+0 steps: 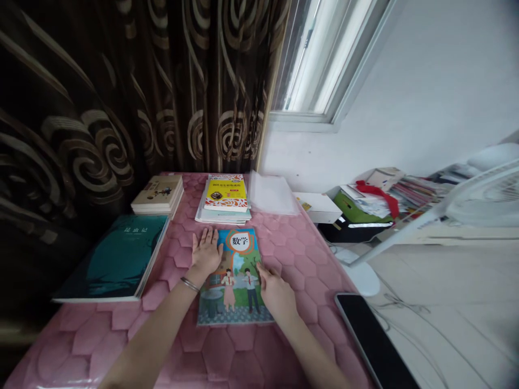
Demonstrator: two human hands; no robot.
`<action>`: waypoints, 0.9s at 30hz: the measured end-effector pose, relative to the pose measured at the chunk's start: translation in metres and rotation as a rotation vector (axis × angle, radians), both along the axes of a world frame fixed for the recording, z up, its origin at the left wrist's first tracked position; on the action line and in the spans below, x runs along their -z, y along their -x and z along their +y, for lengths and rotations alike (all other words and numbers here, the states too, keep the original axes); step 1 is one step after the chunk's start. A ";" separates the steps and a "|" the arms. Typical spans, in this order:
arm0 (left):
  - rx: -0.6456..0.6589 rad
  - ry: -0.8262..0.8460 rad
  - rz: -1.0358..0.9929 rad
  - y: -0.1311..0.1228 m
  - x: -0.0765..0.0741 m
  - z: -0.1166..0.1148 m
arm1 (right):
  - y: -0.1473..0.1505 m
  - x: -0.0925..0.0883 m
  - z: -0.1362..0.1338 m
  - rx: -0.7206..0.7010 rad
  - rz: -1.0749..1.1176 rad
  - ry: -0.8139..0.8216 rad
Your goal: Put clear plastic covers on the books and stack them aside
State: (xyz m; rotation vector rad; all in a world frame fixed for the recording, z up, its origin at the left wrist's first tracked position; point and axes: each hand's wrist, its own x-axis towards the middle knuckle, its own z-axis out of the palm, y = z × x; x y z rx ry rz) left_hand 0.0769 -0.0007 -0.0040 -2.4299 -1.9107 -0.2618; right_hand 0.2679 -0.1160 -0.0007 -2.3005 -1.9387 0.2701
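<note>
A mathematics textbook [240, 278] with a blue-green cover and two drawn figures lies flat in front of me. My left hand [206, 253] rests on its upper left edge, fingers stretched out and pointing away from me. At the right edge, my right hand [276, 292] has its index finger along the cover and its other fingers curled in, partly hidden. Beyond the textbook sits a stack of books with a yellow-and-white book [227, 193] on top. Beside that stack lies a clear plastic book cover or sheet [273, 194].
Left, a large dark teal book [117, 256] lies before a small book stack [160, 194]. A dark phone-like slab [373, 337] lies at the right edge of the pink hexagon-patterned table [227, 351]. A white fan [413, 232] and cables are beyond; a patterned curtain [194, 81] hangs behind.
</note>
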 end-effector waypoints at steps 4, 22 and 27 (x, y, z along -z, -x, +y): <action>0.132 0.022 0.049 -0.018 0.004 -0.061 | 0.001 -0.002 -0.001 -0.004 -0.030 0.013; 0.283 -0.269 0.033 0.035 0.028 -0.141 | 0.030 0.000 -0.026 -0.132 -0.183 -0.157; 0.290 -0.272 0.051 0.032 0.032 -0.140 | 0.051 0.028 -0.056 -0.432 -0.062 -0.290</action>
